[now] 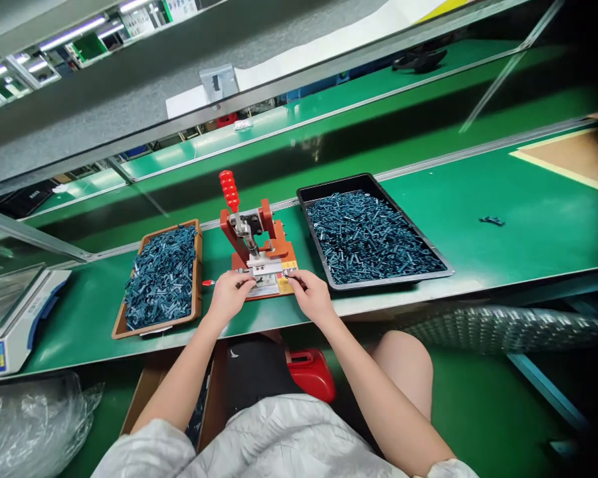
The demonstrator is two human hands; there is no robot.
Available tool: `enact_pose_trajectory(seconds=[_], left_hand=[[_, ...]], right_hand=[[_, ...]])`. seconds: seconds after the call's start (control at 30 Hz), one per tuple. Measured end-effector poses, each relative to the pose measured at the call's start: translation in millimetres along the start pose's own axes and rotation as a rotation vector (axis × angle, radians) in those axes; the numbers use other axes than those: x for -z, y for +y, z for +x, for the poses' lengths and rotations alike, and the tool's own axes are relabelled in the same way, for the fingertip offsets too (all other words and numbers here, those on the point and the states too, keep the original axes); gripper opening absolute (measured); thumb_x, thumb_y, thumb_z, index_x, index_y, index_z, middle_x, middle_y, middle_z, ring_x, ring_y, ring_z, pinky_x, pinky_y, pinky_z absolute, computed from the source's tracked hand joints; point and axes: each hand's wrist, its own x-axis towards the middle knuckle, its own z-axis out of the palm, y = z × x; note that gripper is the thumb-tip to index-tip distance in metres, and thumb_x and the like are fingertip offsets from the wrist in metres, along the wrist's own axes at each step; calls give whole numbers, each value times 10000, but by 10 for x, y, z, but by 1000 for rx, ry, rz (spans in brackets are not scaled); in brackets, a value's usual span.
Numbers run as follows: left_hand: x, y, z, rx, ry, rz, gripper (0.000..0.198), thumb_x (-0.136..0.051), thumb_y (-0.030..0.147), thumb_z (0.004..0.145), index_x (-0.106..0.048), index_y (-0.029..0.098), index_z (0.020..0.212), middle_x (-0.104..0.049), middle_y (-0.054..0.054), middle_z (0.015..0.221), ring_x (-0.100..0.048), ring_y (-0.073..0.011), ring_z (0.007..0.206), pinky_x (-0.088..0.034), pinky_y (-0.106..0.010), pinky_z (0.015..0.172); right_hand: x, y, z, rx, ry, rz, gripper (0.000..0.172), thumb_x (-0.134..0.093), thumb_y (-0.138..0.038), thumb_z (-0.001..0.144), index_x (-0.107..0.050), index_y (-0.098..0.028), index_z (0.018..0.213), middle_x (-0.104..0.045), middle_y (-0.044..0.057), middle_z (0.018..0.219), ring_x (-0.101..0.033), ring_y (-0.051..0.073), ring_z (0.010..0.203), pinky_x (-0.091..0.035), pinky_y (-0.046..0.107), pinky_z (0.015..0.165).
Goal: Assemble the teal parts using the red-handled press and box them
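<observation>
Pale shirt (279,438); hands (228,297) (313,297) (both curled) at press (280,249).

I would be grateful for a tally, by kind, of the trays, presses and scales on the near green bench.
Trays: 2 (one brown tray, one black tray)
Hand press with red handle: 1
Weighing scale: 1
Total: 4

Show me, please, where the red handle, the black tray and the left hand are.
Red handle (229,190), head view: middle of its ridged grip.
Black tray (389,281), head view: its near rim.
Left hand (229,294), head view: back of the hand.
</observation>
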Motion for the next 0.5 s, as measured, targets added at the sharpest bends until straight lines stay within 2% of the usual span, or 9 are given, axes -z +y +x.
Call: enact_pose_trajectory(seconds=[0.17,0.33,0.43,0.5], left_hand=[[-49,12,327,-194,-122,263,202,-595,203,885,-739,206,743,-751,-78,978,-633,-281,1016,-493,-434,927],[-112,17,366,-145,-200,287,233,-576,203,889,-733,189,717,-756,-100,891,-687,-283,960,-508,-422,943],[-155,45,364,-115,-211,237,196,-588,214,889,-783,205,884,-779,-96,1028,-699,-295,1052,-504,-415,989],[-183,69,374,-72,-224,212,238,-608,235,881,-786,215,1038,-776,-101,1109,-698,-310,1092,-515,-416,983]], right_hand=[[-12,57,-2,-15,46,8,198,-560,-323,951,-730,-225,980,-769,75,981,-730,227,827,-608,357,769],[-26,100,-24,-135,28,36,241,-587,-413,933,-725,-230,1011,-767,62,883,-737,239,764,-611,374,740],[-18,98,-27,-139,9,17,249,-601,-434,916,-726,-224,957,-765,71,909,-727,236,778,-608,379,760],[-4,100,-14,-163,-10,21,253,-625,-441,886,-720,-216,953,-760,73,899,-717,235,762,-608,382,752]])
